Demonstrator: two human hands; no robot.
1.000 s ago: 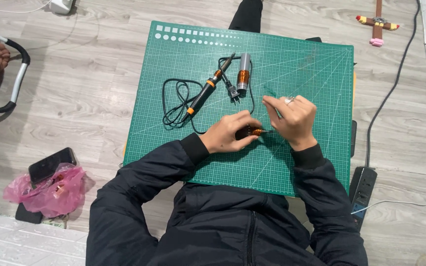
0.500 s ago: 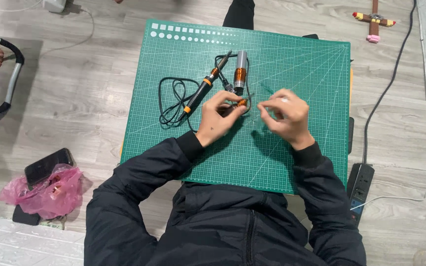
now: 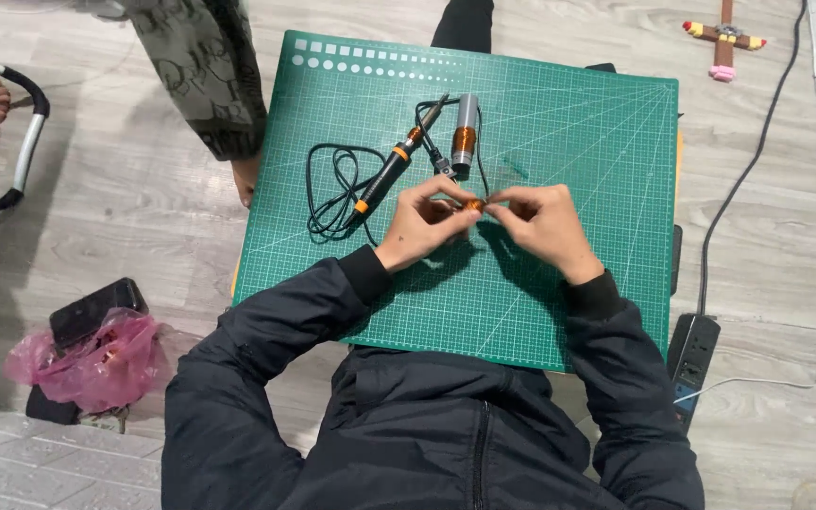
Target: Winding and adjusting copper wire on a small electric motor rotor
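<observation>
Two hands meet over the green cutting mat (image 3: 559, 283).
Left hand (image 3: 422, 222) and right hand (image 3: 545, 222) both pinch a small orange piece (image 3: 475, 204) between fingertips, just below the soldering iron (image 3: 384, 177) and grey cylinder tool (image 3: 465, 132).

Green cutting mat (image 3: 578, 123) on wooden floor (image 3: 125, 208), soldering iron (image 3: 384, 177), grey cylinder tool (image 3: 466, 132)

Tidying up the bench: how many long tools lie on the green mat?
2. A black and orange soldering iron lies left of centre with its coiled cord; a grey and orange cylindrical tool lies just right of it. Hands may hide smaller ones.
</observation>
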